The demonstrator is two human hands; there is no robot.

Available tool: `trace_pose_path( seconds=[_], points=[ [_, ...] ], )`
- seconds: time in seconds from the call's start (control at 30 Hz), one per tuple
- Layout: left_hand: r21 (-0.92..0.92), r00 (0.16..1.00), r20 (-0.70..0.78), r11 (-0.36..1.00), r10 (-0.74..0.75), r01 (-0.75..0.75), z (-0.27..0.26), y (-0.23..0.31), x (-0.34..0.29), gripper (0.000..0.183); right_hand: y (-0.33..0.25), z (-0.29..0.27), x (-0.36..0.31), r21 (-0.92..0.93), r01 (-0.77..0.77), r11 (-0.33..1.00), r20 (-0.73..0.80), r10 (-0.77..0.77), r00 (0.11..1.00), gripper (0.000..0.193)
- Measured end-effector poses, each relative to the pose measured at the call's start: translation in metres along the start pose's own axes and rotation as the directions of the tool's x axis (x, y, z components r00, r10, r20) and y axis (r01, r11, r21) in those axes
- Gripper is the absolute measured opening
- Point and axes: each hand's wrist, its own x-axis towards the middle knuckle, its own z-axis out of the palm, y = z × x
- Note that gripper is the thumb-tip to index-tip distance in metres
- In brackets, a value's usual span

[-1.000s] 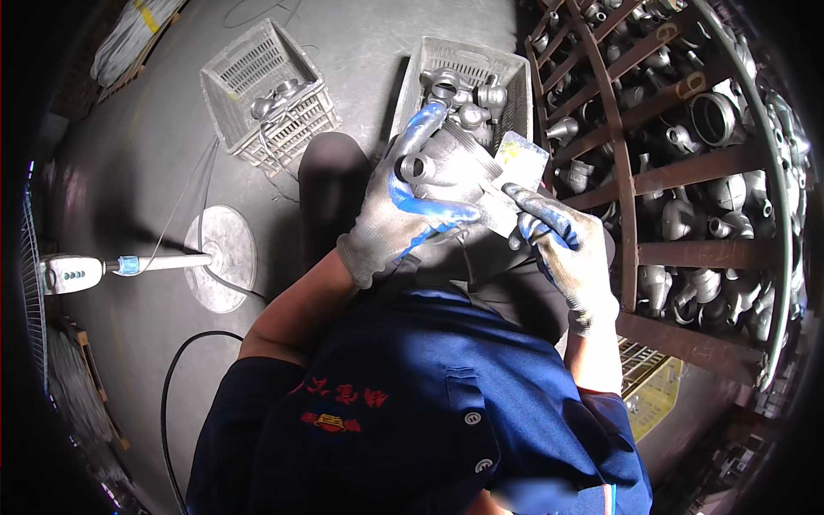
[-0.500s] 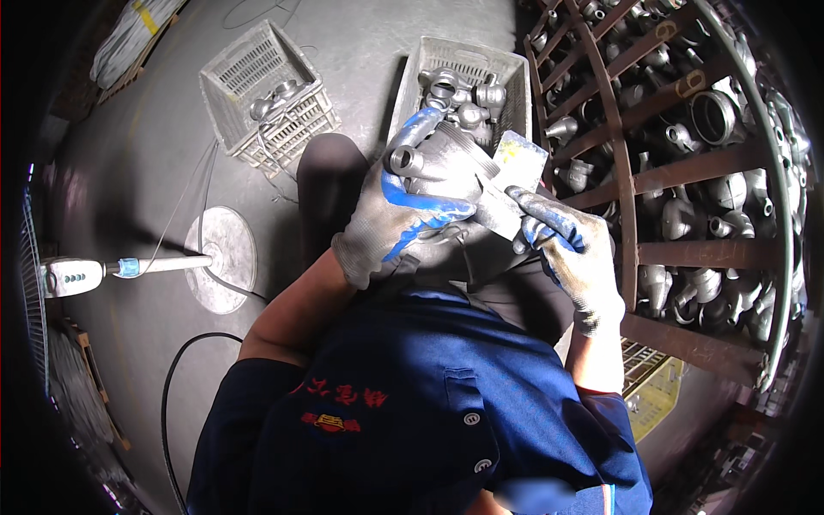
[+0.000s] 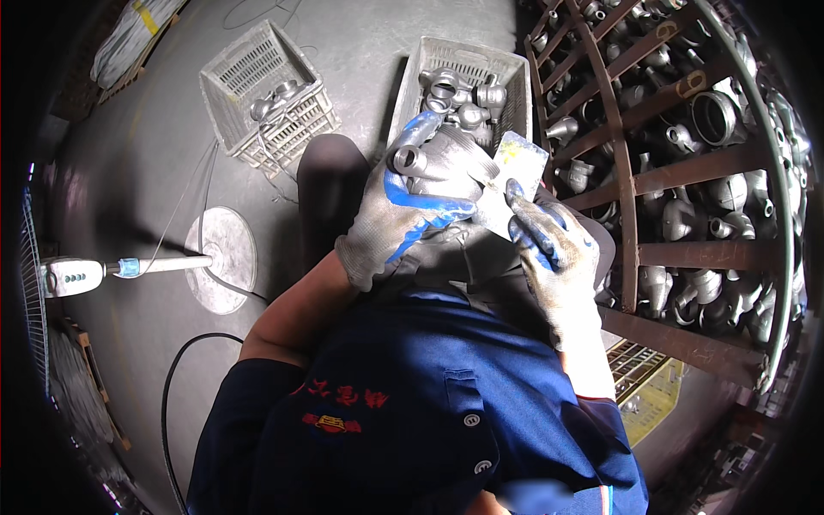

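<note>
My left hand [image 3: 384, 206], in a grey knit glove with a blue palm, is closed round a silvery cast-metal fitting [image 3: 446, 172]. A short open pipe stub [image 3: 408, 160] on the fitting points up towards me, and ridged threads run along its far right side. Beside the fitting stands a pale flat plate [image 3: 522, 160] with yellow stains. My right hand [image 3: 554, 245], gloved alike, is at the plate's near right edge with its fingers curled. What those fingers hold, if anything, is hidden. Both hands are above my lap.
A grey plastic crate [image 3: 506, 60] of metal fittings is just beyond my hands; another crate [image 3: 249, 77] stands far left. A rusty rack [image 3: 618, 172] full of castings is at right, with a yellow crate [image 3: 657, 399] below. A fan [image 3: 73, 277] with a trailing cord lies at left.
My right hand has moved left and slightly nearer to me, its fingers curling closer to the plate. My left hand and the fitting have barely moved.
</note>
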Motion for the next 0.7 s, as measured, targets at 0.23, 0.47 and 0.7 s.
trace_pose_path(
  seconds=[0.23, 0.47, 0.7],
  points=[
    [0.177, 0.993, 0.054, 0.978, 0.106, -0.114, -0.008, -0.006, 0.001, 0.074, 0.005, 0.006, -0.004, -0.137, 0.085, 0.987, -0.052, -0.093, 0.994, 0.035],
    [0.091, 0.997, 0.01, 0.993, 0.075, -0.076, -0.005, -0.005, -0.004, 0.074, 0.003, 0.006, -0.002, -0.172, 0.074, 0.982, 0.009, -0.073, 0.997, 0.036],
    [-0.084, 0.993, 0.079, 0.993, 0.088, -0.081, -0.001, -0.003, -0.003, 0.077, 0.0, 0.002, -0.001, -0.219, 0.106, 0.97, 0.049, -0.098, 0.994, 0.034]
  ],
)
